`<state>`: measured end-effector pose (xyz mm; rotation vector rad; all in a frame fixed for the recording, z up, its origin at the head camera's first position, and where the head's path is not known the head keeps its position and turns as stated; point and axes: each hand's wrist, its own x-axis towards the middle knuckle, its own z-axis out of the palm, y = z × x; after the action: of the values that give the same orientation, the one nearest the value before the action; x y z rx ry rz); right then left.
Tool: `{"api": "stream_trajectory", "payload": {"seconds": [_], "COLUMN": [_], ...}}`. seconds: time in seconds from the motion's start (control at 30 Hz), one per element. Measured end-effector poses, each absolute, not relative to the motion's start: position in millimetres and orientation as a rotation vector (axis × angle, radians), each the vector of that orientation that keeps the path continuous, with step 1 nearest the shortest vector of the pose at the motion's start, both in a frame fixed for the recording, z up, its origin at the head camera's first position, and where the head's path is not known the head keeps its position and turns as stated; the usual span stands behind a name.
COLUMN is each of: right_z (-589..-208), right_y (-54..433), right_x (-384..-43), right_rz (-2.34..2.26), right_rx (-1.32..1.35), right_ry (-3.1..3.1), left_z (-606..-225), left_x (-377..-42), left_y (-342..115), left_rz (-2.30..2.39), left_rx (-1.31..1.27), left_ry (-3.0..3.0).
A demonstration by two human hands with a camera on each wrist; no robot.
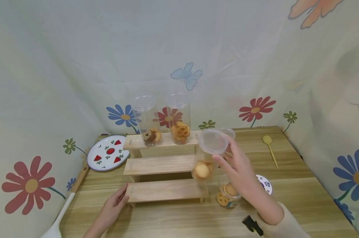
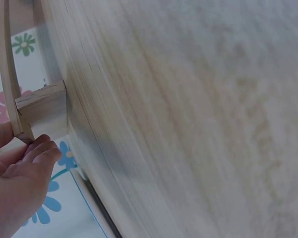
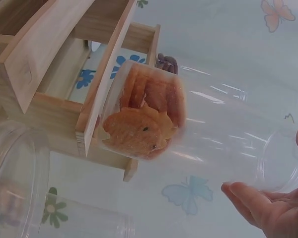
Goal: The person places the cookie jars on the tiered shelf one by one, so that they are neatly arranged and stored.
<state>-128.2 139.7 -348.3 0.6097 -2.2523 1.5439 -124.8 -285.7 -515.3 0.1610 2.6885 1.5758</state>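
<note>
My right hand [image 1: 241, 168] holds a tall clear jar [image 1: 203, 170] near its lid, thumb on one side and fingers on the other. Round cookies lie in the bottom of that jar, which stands upright at the right end of the middle step of a three-step wooden display stand [image 1: 167, 191]. In the right wrist view the jar's base [image 3: 139, 114] is close to a step's edge; whether it rests there I cannot tell. My left hand [image 1: 112, 208] pinches the left end of the lowest step; in the left wrist view its fingers [image 2: 42, 151] curl under the board corner.
Two lidded snack jars, a left one [image 1: 146, 122] and a right one [image 1: 179, 122], stand on the top step. Right of the stand are a short cookie jar [image 1: 227, 198], a small plate [image 1: 265, 185] and a yellow spoon [image 1: 269, 148]. A fruit-patterned plate [image 1: 105, 150] lies left.
</note>
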Motion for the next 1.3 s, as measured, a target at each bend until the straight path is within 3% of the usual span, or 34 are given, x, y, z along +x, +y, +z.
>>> {"api": "stream_trajectory", "payload": {"seconds": [0.53, 0.83, 1.3], "right_z": [-349, -332, -355], "right_y": [104, 74, 36], "right_x": [-155, -153, -185], "right_rz": [1.603, 1.711, 1.738], "right_rx": [0.701, 0.731, 0.812], "right_ry": [-2.275, -2.225, -2.155], "left_z": [-513, -513, -517], "left_x": [-125, -125, -126], "left_y": [-284, -284, -285], "left_rz": [1.574, 1.551, 1.536], "left_rx": [0.186, 0.180, 0.135], "left_ry": [2.703, 2.708, 2.705]}}
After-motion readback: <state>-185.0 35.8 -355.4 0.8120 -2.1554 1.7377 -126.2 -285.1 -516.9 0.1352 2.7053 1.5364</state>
